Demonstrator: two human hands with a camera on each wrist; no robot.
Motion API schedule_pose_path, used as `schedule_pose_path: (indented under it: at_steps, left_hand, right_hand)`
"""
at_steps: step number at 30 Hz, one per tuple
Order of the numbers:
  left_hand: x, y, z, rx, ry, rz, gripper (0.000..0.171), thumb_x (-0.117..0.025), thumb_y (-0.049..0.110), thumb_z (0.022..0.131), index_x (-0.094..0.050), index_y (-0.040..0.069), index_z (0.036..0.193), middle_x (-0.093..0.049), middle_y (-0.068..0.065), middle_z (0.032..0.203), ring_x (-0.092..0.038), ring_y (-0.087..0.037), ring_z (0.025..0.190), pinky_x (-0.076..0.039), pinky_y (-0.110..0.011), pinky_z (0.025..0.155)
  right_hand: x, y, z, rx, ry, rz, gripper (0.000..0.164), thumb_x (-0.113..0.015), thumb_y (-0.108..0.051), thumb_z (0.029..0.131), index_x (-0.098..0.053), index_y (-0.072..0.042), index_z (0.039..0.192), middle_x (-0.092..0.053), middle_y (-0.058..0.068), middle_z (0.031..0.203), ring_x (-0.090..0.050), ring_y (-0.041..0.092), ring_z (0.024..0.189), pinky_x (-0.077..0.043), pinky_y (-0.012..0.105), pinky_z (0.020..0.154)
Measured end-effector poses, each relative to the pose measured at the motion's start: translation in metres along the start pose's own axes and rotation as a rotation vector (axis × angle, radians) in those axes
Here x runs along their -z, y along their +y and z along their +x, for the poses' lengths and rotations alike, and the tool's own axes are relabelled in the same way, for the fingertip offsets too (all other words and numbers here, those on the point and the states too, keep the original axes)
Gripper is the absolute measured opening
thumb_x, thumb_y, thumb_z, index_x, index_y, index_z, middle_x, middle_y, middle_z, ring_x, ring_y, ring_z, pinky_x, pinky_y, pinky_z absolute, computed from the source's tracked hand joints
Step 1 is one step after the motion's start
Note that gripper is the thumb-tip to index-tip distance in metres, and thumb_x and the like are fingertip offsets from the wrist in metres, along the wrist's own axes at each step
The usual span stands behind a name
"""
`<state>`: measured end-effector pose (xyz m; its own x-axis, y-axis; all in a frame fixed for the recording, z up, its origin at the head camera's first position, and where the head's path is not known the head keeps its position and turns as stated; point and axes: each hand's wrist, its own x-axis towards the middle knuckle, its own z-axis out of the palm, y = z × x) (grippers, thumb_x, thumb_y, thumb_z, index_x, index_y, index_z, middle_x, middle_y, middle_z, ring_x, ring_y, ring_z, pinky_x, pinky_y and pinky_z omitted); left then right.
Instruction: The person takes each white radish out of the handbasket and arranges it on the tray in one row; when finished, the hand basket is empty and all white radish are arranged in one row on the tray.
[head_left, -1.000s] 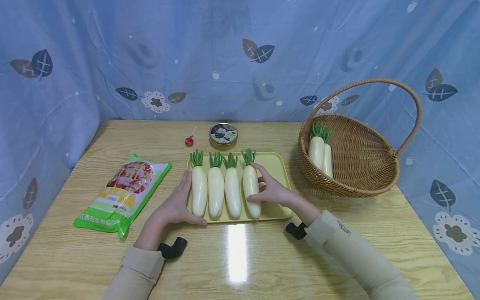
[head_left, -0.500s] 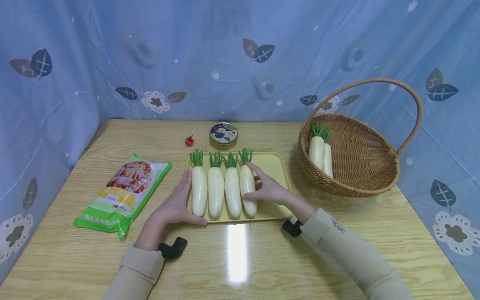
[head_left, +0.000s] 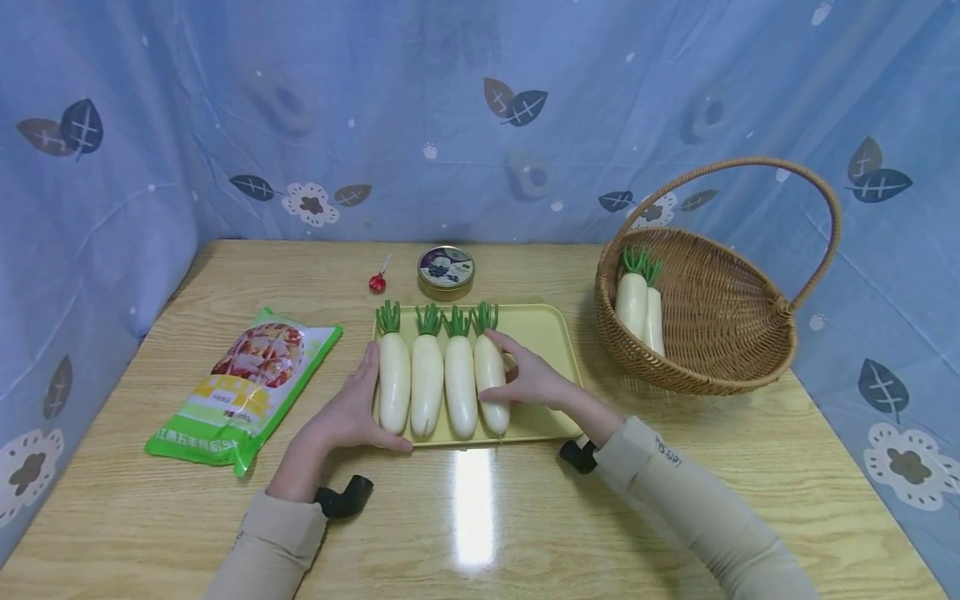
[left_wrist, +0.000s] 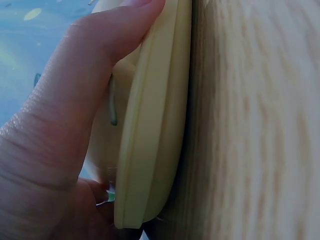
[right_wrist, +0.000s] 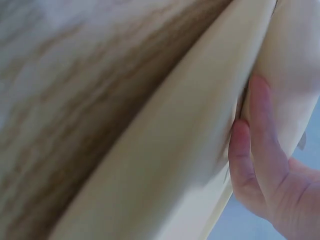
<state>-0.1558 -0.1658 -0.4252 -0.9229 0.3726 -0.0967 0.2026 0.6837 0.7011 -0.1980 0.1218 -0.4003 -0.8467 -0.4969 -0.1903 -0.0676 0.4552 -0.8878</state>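
Observation:
Several white radishes with green tops lie side by side on a yellow tray [head_left: 551,333]. My right hand [head_left: 528,379] grips the rightmost radish [head_left: 491,379], its thumb and a finger on the radish's body. In the right wrist view, curled fingers [right_wrist: 265,145] touch the pale radish [right_wrist: 292,65] above the tray rim. My left hand [head_left: 352,408] rests at the tray's left edge beside the leftmost radish [head_left: 394,383], fingers fairly straight. Its thumb [left_wrist: 90,60] lies over the front rim [left_wrist: 150,125] in the left wrist view; the fingers are mostly hidden there.
A tilted wicker basket [head_left: 720,308] with two radishes [head_left: 633,304] stands at the right. Behind the tray are a round tin [head_left: 446,271] and a red lollipop [head_left: 377,283]. A green-edged food bag [head_left: 247,387] lies left. A blue curtain [head_left: 450,125] hangs behind the table.
My right hand has moved left with the rightmost radish, bringing it closer to the other radishes on the tray. The left hand has stayed in place.

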Motion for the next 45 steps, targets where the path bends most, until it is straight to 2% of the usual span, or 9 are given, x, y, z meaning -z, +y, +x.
schedule_pose_path:
  at_steps: [15,21,26,30,35,45]
  left_hand:
    - [-0.002,-0.003,0.002,0.003,0.013,-0.018,0.152,-0.088,0.049,0.045,0.018,0.000,0.142,0.014,-0.020,0.149,0.005,-0.036,0.136,-0.007,-0.054,0.107]
    - [-0.001,-0.001,0.001,0.005,0.016,-0.019,0.151,-0.088,0.048,0.044,0.018,-0.001,0.141,0.013,-0.021,0.149,0.004,-0.036,0.136,-0.008,-0.053,0.107]
    - [-0.001,0.001,0.001,0.005,0.015,-0.022,0.151,-0.088,0.047,0.045,0.017,-0.001,0.141,0.013,-0.021,0.149,0.004,-0.037,0.136,-0.008,-0.053,0.107]
    - [-0.001,0.001,0.001,0.005,0.014,-0.021,0.151,-0.088,0.047,0.045,0.017,-0.001,0.141,0.013,-0.021,0.149,0.004,-0.037,0.136,-0.009,-0.053,0.108]
    - [-0.001,0.001,0.001,0.008,0.013,-0.021,0.151,-0.088,0.047,0.045,0.018,-0.001,0.141,0.014,-0.021,0.149,0.004,-0.037,0.136,-0.009,-0.053,0.108]
    - [-0.001,-0.001,0.002,0.003,0.018,-0.018,0.151,-0.088,0.049,0.045,0.017,-0.001,0.141,0.014,-0.021,0.149,0.004,-0.037,0.136,-0.009,-0.053,0.108]
  right_hand:
    - [-0.004,0.000,0.000,0.067,-0.013,0.004,0.095,-0.072,-0.011,0.078,-0.008,-0.010,0.148,-0.023,0.027,0.141,-0.062,0.025,0.077,-0.051,0.031,0.061]
    - [-0.001,-0.001,-0.003,0.041,-0.021,0.010,0.094,-0.073,-0.014,0.078,-0.010,-0.014,0.148,-0.027,0.027,0.136,-0.062,0.024,0.079,-0.052,0.032,0.060]
    - [0.002,-0.002,-0.005,0.013,-0.010,0.019,0.094,-0.074,-0.014,0.077,-0.011,-0.017,0.148,-0.025,0.028,0.139,-0.062,0.027,0.086,-0.053,0.035,0.063]
    - [0.005,-0.004,-0.007,0.007,0.003,0.001,0.094,-0.074,-0.017,0.077,-0.013,-0.018,0.148,-0.022,0.030,0.141,-0.063,0.027,0.085,-0.054,0.036,0.065]
    - [0.010,-0.008,-0.012,0.007,0.023,-0.039,0.094,-0.075,-0.020,0.076,-0.014,-0.021,0.148,-0.024,0.026,0.142,-0.062,0.026,0.083,-0.053,0.035,0.067]
    - [0.024,-0.023,-0.025,0.037,0.061,-0.109,0.089,-0.073,-0.023,0.079,-0.016,-0.021,0.147,-0.028,0.025,0.142,-0.057,0.033,0.096,-0.051,0.039,0.070]
